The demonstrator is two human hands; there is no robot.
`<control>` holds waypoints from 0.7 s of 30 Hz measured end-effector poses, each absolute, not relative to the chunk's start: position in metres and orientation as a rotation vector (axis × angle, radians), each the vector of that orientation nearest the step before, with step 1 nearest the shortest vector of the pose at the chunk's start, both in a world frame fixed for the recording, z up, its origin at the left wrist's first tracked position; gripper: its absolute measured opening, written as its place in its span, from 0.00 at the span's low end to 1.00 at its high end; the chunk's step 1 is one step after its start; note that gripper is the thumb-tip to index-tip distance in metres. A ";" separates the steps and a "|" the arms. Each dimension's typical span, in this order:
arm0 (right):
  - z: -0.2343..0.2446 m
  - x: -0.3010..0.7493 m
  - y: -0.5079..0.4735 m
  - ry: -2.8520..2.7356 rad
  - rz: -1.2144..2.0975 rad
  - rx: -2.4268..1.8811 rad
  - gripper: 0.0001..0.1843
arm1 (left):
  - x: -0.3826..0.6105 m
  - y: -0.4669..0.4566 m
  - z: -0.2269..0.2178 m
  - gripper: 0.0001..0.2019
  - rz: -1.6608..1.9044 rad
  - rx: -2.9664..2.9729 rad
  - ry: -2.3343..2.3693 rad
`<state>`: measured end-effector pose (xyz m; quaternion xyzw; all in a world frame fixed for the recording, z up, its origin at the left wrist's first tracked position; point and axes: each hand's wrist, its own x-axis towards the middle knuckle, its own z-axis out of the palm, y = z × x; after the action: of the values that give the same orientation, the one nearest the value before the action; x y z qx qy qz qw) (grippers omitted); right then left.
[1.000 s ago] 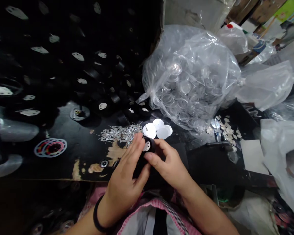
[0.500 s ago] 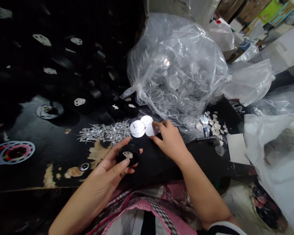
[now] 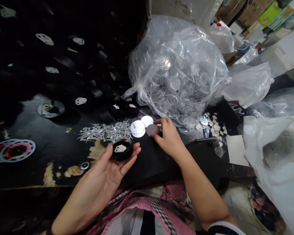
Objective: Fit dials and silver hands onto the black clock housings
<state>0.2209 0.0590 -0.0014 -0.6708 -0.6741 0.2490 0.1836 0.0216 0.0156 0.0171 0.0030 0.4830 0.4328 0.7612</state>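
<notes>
My left hand (image 3: 107, 173) is turned palm up and grips a round black case (image 3: 127, 154) between thumb and fingers. A small pale plate with holes (image 3: 120, 148) lies on the case's face. My right hand (image 3: 169, 138) pinches a thin disc (image 3: 152, 130) by its right edge, and its dull grey side shows. Beside that disc lie overlapping white discs (image 3: 137, 127), with another white disc (image 3: 147, 120) behind them. Left of these is a heap of thin metal pins with flat ends (image 3: 105, 131).
A clear bag of transparent round covers (image 3: 176, 81) stands at the back. Printed colour rings (image 3: 18, 150) and a round metal fixture (image 3: 51, 108) are on the left. Toward the right lie a dark-handled tool (image 3: 207, 139), small plates (image 3: 215, 125) and a white card (image 3: 237, 150).
The disc at my right hand has gone from white to showing its grey side. My left hand has rolled further palm up, tilting the black case and shifting it slightly left.
</notes>
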 end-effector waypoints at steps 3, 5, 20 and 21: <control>-0.003 0.221 0.058 -1.711 0.812 -1.860 0.13 | 0.022 0.016 0.013 0.16 0.957 -0.008 1.028; -0.004 0.223 0.057 -1.606 0.894 -1.794 0.09 | 0.023 0.017 0.013 0.15 0.973 -0.012 1.030; 0.016 0.189 0.017 -1.792 0.932 -1.368 0.09 | 0.033 0.023 0.019 0.18 1.110 -0.030 0.930; 0.015 0.188 0.016 -1.712 0.979 -1.413 0.09 | 0.034 0.022 0.020 0.18 1.113 -0.017 0.923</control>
<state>0.1876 0.0157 0.0146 -0.5453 -0.6611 0.3782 0.3501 0.0336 0.0218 0.0202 -0.0079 0.4221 0.5093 0.7499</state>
